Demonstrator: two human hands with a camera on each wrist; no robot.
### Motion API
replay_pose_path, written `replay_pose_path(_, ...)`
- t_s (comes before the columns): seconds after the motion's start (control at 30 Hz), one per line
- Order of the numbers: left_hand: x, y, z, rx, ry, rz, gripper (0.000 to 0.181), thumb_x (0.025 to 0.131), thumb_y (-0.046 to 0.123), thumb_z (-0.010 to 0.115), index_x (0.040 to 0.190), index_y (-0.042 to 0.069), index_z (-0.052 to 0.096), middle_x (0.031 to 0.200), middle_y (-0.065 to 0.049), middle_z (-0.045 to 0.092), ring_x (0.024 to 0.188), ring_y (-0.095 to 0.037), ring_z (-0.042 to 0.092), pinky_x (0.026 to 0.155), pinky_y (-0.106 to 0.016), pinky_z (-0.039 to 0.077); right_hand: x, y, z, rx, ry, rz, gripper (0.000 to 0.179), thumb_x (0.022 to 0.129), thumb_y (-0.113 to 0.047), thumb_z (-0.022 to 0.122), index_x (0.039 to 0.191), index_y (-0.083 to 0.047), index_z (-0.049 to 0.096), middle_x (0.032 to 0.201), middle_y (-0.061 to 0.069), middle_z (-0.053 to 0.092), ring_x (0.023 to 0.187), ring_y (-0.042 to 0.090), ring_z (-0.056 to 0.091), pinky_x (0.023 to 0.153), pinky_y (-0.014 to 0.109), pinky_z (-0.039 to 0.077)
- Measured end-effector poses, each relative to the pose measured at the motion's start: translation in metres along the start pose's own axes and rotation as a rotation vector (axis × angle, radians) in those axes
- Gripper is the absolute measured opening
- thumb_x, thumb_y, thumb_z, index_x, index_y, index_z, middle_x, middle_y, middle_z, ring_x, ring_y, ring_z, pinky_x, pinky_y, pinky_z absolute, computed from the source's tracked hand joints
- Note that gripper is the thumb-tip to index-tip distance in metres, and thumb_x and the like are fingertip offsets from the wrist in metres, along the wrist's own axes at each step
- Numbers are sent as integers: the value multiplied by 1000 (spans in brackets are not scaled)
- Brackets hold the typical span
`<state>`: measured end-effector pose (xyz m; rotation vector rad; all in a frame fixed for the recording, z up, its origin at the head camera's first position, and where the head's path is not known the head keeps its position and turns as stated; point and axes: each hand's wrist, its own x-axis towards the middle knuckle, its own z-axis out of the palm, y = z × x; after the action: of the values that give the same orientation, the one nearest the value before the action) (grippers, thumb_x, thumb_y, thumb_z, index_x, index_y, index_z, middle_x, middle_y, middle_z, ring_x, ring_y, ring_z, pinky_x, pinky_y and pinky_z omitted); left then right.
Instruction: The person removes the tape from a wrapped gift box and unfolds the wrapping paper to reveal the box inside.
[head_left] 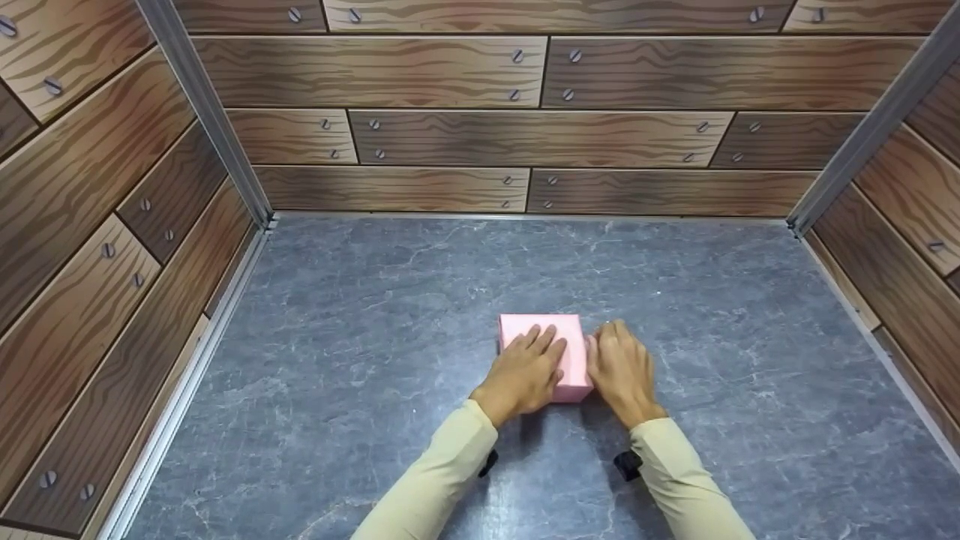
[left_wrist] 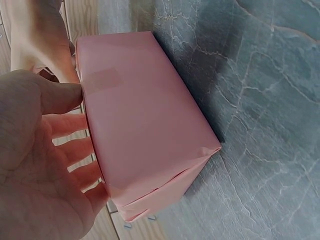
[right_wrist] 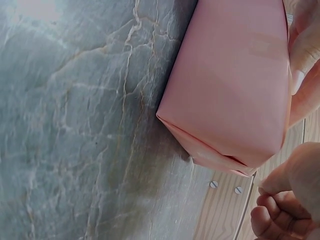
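Nearest first, reaches in wearing cream sleeves (head_left: 427,484), with a black device (head_left: 627,465) showing under the right wrist. Beyond the cuffs, lays the left hand (head_left: 521,375) over the pink box (left_wrist: 140,115), with fingers spread across the top and thumb pressed at the near upper edge. Curls the right hand (head_left: 622,367) just beside the right end, bringing thumb and bent fingertips close together, gripping nothing that shows; cannot tell whether touching the box. Under the left palm, set flat on the grey table (head_left: 337,322), near the middle. Already wrapped, as far as the views show: smooth on the near face, with a tape strip (left_wrist: 102,81) by its upper edge. Folded in at both ends too, though leaving a slit in the left end fold (left_wrist: 165,192) and a dark gap in the right end fold (right_wrist: 215,162), with no tape visible on either. Judging by this, mostly covered, perhaps only lacking fastening at the ends; cannot tell about the far side or underside. Farther back, closed in by metal posts (head_left: 206,112) and plank-patterned walls (head_left: 450,135)
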<state>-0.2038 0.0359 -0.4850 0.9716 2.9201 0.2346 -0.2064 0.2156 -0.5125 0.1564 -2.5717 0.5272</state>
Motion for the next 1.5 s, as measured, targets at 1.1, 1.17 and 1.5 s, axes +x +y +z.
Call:
replay_pose_path(1.1,0,1,-1,-23,3,-4,51,106,28,46,154,9,44,161,-11,36,149,-30,31,122,-42,26,-2,6,-2,-2,15,14,11,90,-6,68,87,4,63,84,19,59,71,46,63,60,59,52)
replay_pose_path(1.17,0,1,-2,-28,-3,-4,51,106,28,46,154,9,43,162,-12,35,149,-31,30,122,-43,25,-1,6,-2,2,18,27,11,90,-5,68,87,4,63,84,19,59,71,46,63,60,59,52)
replay_pose_path(1.5,0,0,-3,-44,-13,-4,52,107,27,45,155,9,41,162,-13,33,150,-31,29,123,-43,23,-2,12,-8,25,4,60,12,91,-6,69,87,3,64,87,18,61,73,46,64,62,59,52)
